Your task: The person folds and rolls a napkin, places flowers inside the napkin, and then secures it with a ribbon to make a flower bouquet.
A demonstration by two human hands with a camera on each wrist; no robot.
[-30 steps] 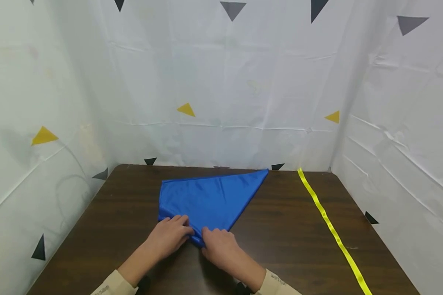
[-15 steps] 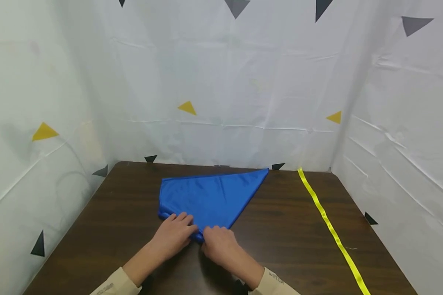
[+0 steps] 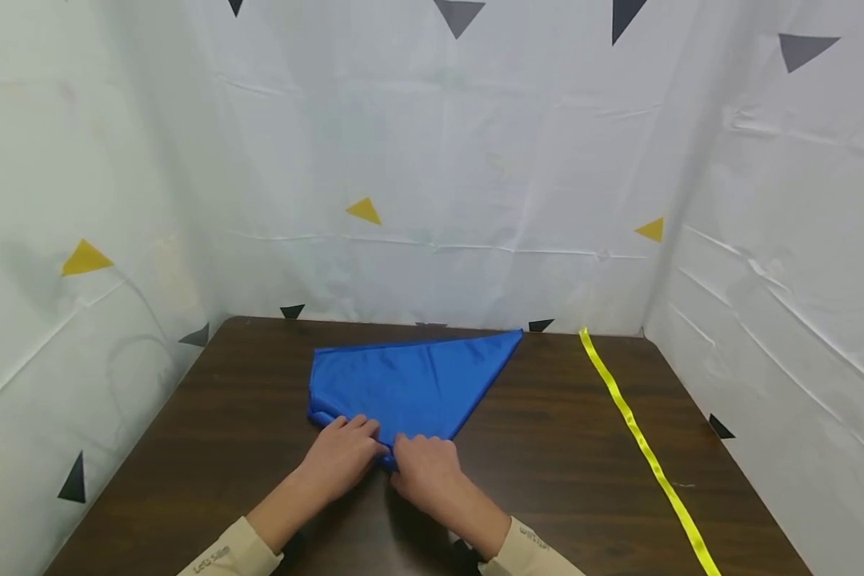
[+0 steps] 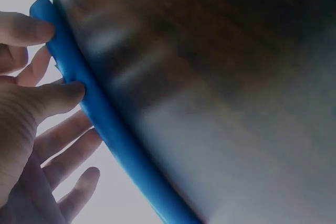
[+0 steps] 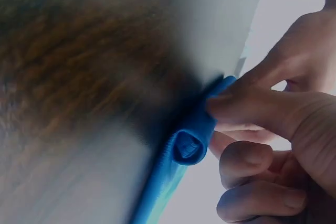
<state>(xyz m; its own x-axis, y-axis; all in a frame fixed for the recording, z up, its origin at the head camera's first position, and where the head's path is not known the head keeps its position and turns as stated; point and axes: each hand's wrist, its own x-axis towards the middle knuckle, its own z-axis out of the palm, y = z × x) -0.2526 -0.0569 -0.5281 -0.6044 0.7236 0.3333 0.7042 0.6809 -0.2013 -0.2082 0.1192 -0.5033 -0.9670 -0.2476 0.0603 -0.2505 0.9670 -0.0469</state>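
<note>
A shiny blue cloth (image 3: pixel 403 388) lies on the table, its near edge rolled into a tube. My left hand (image 3: pixel 340 458) holds this roll near its middle. In the left wrist view the thumb (image 4: pixel 60 98) presses the blue roll (image 4: pixel 113 124), with the fingers behind it. Close beside it, my right hand (image 3: pixel 425 476) pinches the roll near its right end. The right wrist view shows the coiled end of the roll (image 5: pixel 197 135) under the right thumb (image 5: pixel 252 106), with other fingers curled below. In the head view, both hands hide part of the rolled edge.
A long yellow ribbon (image 3: pixel 637 436) runs down the right side of the brown wooden table (image 3: pixel 547 456). White sheeting (image 3: pixel 418 160) with yellow, grey and black triangles stands behind the table and at both sides.
Both hands have shifted slightly forward, and the cloth's near edge is rolled a little farther. The cloth's far part and the ribbon have stayed put.
</note>
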